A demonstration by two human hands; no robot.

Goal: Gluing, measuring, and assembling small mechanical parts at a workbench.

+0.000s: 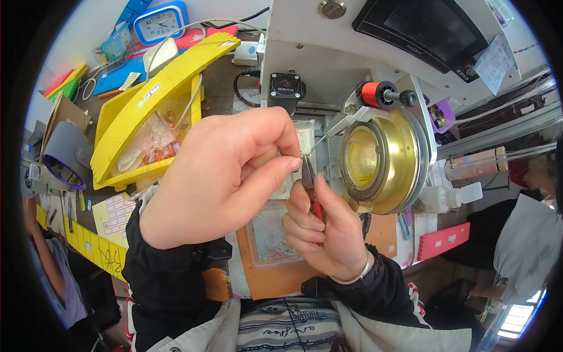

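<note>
My right hand is wrapped round a pair of small red-handled pliers, their metal jaws pointing up and away from me. My left hand is closed in a pinch, thumb against forefinger, right beside the jaw tips. Whatever sits between those fingertips is too small to make out. Just beyond the tips is a thin metal rod on the machine. Below both hands lies a clear shallow tray with small pale bits in it, partly covered by my left hand and the right fingers.
A round brass-coloured bowl is mounted at right, below a red spool. A dark screen is fixed above. On the left stands a yellow bin holding clear bags, beside a grey cylinder. Another person's arm shows far left.
</note>
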